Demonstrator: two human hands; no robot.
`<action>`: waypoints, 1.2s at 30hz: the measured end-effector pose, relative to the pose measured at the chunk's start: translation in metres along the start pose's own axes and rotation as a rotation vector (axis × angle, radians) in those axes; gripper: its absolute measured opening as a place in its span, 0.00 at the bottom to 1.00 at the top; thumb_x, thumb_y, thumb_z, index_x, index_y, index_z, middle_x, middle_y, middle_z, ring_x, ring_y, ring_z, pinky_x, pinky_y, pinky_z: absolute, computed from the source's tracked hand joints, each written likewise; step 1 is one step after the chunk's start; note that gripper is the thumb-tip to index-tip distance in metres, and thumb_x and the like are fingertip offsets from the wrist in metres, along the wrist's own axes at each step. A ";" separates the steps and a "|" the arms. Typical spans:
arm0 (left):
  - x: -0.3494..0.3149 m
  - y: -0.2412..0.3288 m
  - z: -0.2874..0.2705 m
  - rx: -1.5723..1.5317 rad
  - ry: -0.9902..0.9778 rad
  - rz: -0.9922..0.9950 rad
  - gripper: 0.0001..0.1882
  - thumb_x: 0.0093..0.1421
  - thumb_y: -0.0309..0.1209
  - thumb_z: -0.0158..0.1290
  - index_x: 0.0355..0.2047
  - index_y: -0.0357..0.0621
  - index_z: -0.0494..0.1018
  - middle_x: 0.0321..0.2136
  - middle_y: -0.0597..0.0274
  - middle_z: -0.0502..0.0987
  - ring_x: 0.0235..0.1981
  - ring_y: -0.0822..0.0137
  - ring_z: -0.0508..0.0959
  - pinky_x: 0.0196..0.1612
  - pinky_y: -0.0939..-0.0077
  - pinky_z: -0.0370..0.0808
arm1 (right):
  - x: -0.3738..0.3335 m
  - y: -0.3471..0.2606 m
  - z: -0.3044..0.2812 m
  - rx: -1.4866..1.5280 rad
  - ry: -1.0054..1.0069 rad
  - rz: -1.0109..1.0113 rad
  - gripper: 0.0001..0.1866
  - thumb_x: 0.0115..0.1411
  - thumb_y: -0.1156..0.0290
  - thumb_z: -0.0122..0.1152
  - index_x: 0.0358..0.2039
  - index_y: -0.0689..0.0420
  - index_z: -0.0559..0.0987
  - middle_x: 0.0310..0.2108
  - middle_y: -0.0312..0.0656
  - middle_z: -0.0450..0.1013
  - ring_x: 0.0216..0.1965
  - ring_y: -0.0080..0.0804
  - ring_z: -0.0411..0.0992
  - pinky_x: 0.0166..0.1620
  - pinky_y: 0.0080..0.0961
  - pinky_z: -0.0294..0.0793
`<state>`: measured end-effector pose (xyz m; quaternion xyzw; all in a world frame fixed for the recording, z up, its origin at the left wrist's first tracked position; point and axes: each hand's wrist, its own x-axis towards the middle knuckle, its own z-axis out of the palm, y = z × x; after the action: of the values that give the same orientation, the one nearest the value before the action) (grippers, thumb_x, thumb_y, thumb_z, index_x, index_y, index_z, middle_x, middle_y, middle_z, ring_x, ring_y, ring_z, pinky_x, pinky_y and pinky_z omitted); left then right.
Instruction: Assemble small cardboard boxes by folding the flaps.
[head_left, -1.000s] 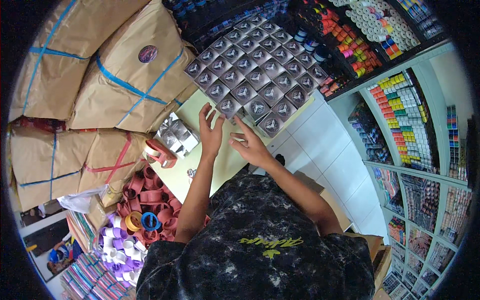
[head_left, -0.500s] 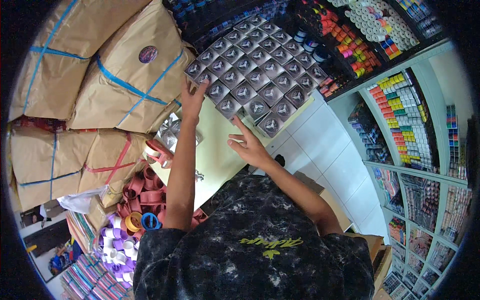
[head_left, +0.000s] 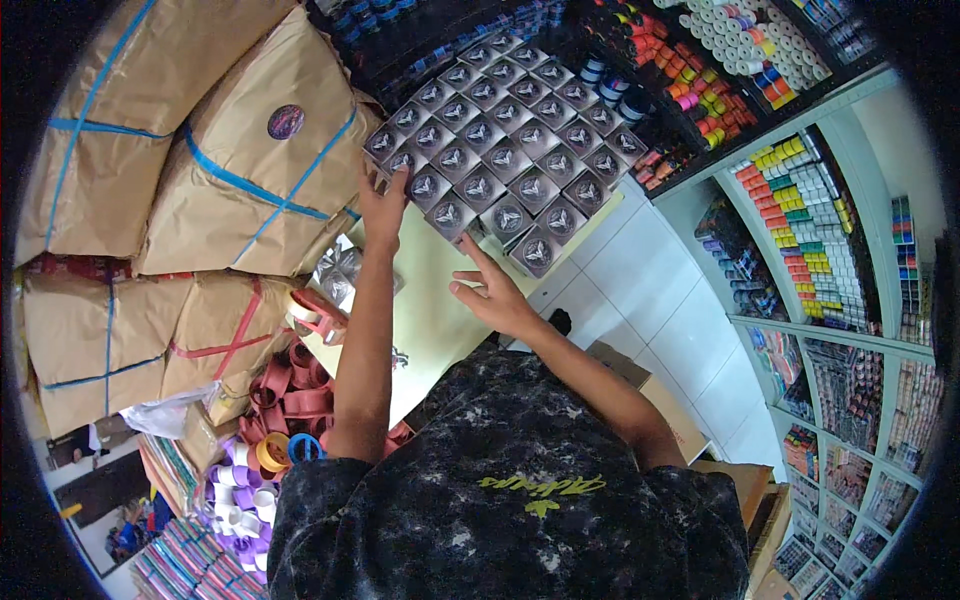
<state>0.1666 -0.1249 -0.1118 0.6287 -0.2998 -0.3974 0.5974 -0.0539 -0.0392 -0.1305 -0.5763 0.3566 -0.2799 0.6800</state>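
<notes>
Your left hand [head_left: 382, 212]: fingers spread, released, tips against the left edge of the grey boxes [head_left: 505, 157]. Your right hand [head_left: 497, 302]: loosely open, index extended to their near edge. Boxes sit packed just beyond both hands, over the bench [head_left: 438, 295].

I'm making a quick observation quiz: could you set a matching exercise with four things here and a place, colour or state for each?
1. Left hand
2. Right hand
3. Small boxes
4. Wrapped parcels

A. Brown, bound with coloured straps
B. Index finger outstretched toward the boxes' near edge
C. Greyish with round emblems, set in rows
D. Fingers at the boxes' left edge

Pairs: 1-D, 2-B, 3-C, 4-A
</notes>
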 end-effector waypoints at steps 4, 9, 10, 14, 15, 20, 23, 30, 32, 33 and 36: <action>-0.027 -0.005 0.010 0.020 0.116 -0.101 0.53 0.62 0.50 0.62 0.75 0.46 0.43 0.70 0.45 0.57 0.64 0.53 0.66 0.57 0.52 0.72 | -0.001 0.002 -0.001 -0.004 0.011 0.002 0.45 0.68 0.70 0.61 0.76 0.51 0.45 0.72 0.49 0.53 0.60 0.36 0.70 0.54 0.32 0.77; -0.064 -0.021 0.033 -0.059 0.144 -0.150 0.56 0.61 0.53 0.62 0.74 0.40 0.40 0.71 0.35 0.52 0.72 0.45 0.54 0.69 0.56 0.59 | -0.001 0.010 -0.003 -0.012 0.031 -0.018 0.47 0.65 0.68 0.64 0.76 0.53 0.45 0.71 0.55 0.54 0.58 0.42 0.73 0.51 0.36 0.80; -0.068 -0.028 0.035 -0.034 0.147 -0.115 0.56 0.61 0.52 0.62 0.74 0.38 0.40 0.71 0.35 0.52 0.72 0.43 0.53 0.69 0.57 0.58 | -0.001 0.010 -0.002 -0.012 0.028 -0.018 0.47 0.65 0.68 0.64 0.76 0.53 0.45 0.71 0.55 0.54 0.58 0.42 0.73 0.51 0.36 0.80; -0.069 -0.054 0.034 0.039 0.111 -0.030 0.53 0.64 0.49 0.61 0.74 0.36 0.41 0.69 0.32 0.53 0.71 0.44 0.56 0.70 0.56 0.56 | -0.003 0.006 -0.002 0.023 0.011 -0.004 0.46 0.66 0.68 0.63 0.76 0.51 0.45 0.71 0.51 0.54 0.59 0.38 0.71 0.51 0.34 0.79; -0.068 -0.060 0.033 0.036 0.118 -0.021 0.50 0.65 0.48 0.60 0.73 0.34 0.43 0.68 0.33 0.56 0.69 0.46 0.60 0.69 0.58 0.59 | -0.003 0.005 -0.002 0.035 -0.004 0.014 0.45 0.67 0.69 0.62 0.77 0.50 0.45 0.71 0.48 0.53 0.61 0.35 0.70 0.51 0.31 0.77; -0.068 -0.053 0.038 -0.015 0.053 0.023 0.46 0.67 0.45 0.59 0.72 0.33 0.47 0.65 0.38 0.61 0.64 0.53 0.66 0.64 0.63 0.65 | -0.005 0.003 -0.008 0.030 0.042 0.023 0.45 0.67 0.70 0.62 0.77 0.50 0.45 0.71 0.48 0.54 0.60 0.34 0.70 0.50 0.28 0.78; -0.068 -0.052 0.038 -0.038 0.050 0.027 0.44 0.67 0.44 0.59 0.71 0.33 0.49 0.63 0.42 0.65 0.61 0.57 0.68 0.62 0.66 0.67 | -0.003 0.002 -0.010 0.034 0.063 0.010 0.45 0.67 0.71 0.61 0.76 0.50 0.45 0.70 0.48 0.55 0.59 0.33 0.71 0.49 0.27 0.78; -0.070 -0.051 0.038 -0.018 0.076 -0.007 0.42 0.67 0.44 0.59 0.70 0.34 0.52 0.60 0.44 0.68 0.59 0.59 0.69 0.60 0.67 0.68 | 0.005 0.008 -0.016 0.042 0.098 0.025 0.42 0.68 0.73 0.59 0.76 0.51 0.47 0.69 0.50 0.58 0.56 0.32 0.73 0.52 0.27 0.77; -0.070 -0.050 0.038 -0.028 0.078 -0.013 0.42 0.67 0.44 0.59 0.70 0.34 0.52 0.60 0.44 0.68 0.59 0.59 0.69 0.60 0.67 0.68 | 0.007 0.009 -0.017 0.043 0.097 0.024 0.42 0.68 0.73 0.59 0.76 0.51 0.48 0.68 0.50 0.59 0.56 0.31 0.73 0.52 0.28 0.77; -0.071 -0.050 0.039 -0.038 0.080 -0.020 0.42 0.67 0.45 0.59 0.70 0.34 0.52 0.60 0.44 0.68 0.59 0.59 0.69 0.60 0.67 0.68 | 0.008 0.009 -0.018 0.044 0.096 0.023 0.41 0.68 0.73 0.59 0.75 0.51 0.49 0.68 0.51 0.61 0.55 0.31 0.73 0.53 0.28 0.76; -0.073 -0.041 0.043 -0.049 0.059 -0.052 0.42 0.67 0.45 0.59 0.70 0.34 0.52 0.60 0.44 0.68 0.59 0.59 0.70 0.60 0.67 0.68 | 0.010 0.018 -0.021 0.058 0.115 -0.028 0.41 0.67 0.67 0.63 0.74 0.51 0.51 0.65 0.54 0.64 0.54 0.37 0.76 0.51 0.35 0.79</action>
<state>0.0891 -0.0800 -0.1403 0.6330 -0.2557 -0.4012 0.6107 -0.0654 -0.0564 -0.1520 -0.5441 0.3786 -0.3322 0.6710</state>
